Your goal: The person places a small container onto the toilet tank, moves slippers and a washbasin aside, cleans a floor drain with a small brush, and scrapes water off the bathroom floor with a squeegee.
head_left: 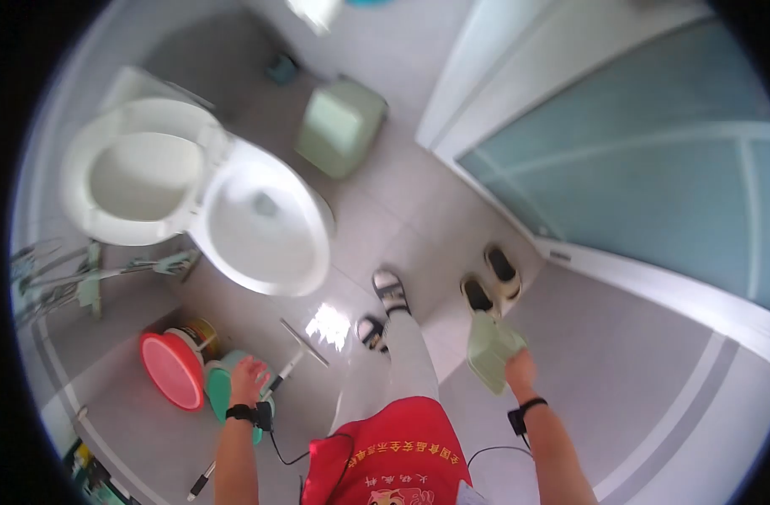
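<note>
Handheld green container (pixel 488 353), apron (pixel 392 467) with Chinese lettering (pixel 408 448)

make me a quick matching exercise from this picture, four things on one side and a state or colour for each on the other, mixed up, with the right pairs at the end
Column one
1. toilet
2. apron
3. right hand
4. cream-edged shoes

Column two
a. gripping a pale green container
b. dark inside, with no feet in them
c. lid raised
d. red, with yellow lettering

Right pairs
1-c
2-d
3-a
4-b
</note>
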Demonstrator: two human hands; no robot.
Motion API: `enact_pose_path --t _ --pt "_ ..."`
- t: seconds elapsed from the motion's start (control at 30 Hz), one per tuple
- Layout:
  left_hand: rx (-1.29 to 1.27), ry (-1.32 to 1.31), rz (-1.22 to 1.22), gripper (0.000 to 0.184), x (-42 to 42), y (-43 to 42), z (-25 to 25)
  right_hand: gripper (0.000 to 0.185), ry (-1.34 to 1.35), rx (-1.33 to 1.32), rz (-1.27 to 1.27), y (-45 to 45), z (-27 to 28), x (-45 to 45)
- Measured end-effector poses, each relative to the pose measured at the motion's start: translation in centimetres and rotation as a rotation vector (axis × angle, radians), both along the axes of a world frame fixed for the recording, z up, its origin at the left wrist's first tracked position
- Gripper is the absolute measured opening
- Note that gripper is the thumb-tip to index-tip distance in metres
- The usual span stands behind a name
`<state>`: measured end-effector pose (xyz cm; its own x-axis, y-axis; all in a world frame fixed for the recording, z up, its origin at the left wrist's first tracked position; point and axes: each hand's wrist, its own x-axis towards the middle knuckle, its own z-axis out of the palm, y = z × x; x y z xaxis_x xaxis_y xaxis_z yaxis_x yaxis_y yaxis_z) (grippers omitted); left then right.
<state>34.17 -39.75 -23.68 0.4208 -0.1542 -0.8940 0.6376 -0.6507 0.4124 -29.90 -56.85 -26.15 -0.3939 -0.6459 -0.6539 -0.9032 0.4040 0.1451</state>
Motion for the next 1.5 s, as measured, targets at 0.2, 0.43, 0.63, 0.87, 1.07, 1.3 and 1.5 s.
enact_pose_path --t 0.2,0.43,0.63,0.87,1.07,1.3,1.5 --pt "-0.113 -0.115 0.248 0.031 2.3 1.3 11.0 0.030 0.037 -0.185 0.081 -5.7 12.2 -1.0" --pt "-0.191 -0.207 0.444 0.027 3.9 12.6 18.7 0.028 -0.040 -0.482 0.186 -10.5 22.5 -0.4" --pt "-0.174 -0.248 0.560 0.017 -1.9 24.1 21.7 0.029 -0.083 -0.550 0.164 -13.7 27.9 2.2" --pt "-0.004 -0.148 0.838 0.014 -13.7 32.9 20.0 0.028 -0.108 -0.526 0.353 -17.5 26.8 4.2" --pt "0.007 -0.085 0.972 0.014 -19.1 30.9 21.4 0.023 -0.386 -0.694 0.931 -23.2 26.3 8.9" --pt "-0.010 -0.147 1.091 0.012 -23.6 22.7 26.1 0.021 -0.437 -0.605 1.215 -31.0 33.3 25.4" --pt "-0.382 0.039 1.133 0.017 -30.0 25.7 22.9 0.023 -0.733 -0.853 1.212 -32.6 40.6 34.8"
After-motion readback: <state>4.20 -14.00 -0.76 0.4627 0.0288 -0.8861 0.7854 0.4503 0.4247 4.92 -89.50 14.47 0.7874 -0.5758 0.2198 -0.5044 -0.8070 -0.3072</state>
